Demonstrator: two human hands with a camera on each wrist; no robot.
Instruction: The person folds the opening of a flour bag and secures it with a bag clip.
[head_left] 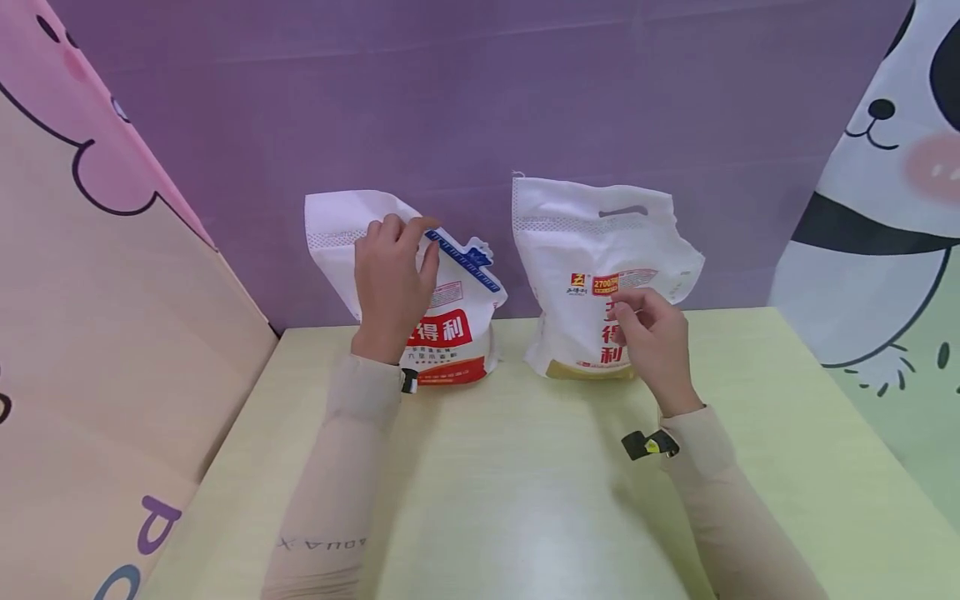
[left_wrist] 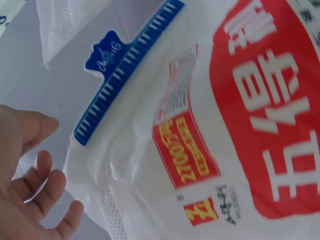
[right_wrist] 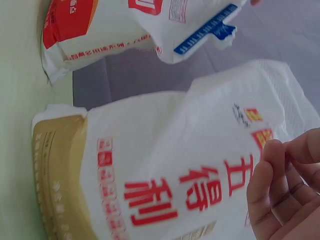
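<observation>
Left hand (head_left: pixel 390 279) loose-fingered on clipped bag (head_left: pixel 442 333) (blue clip (head_left: pixel 459 258)); right hand (head_left: pixel 651 337), grip curled, empty.

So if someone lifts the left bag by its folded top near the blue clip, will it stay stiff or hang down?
The left bag looks soft: its top creases and leans over beside the blue clip, so it would probably flop. The full bottom sits squat on the table, so it is likely heavy. The left hand rests on the fold.
</observation>
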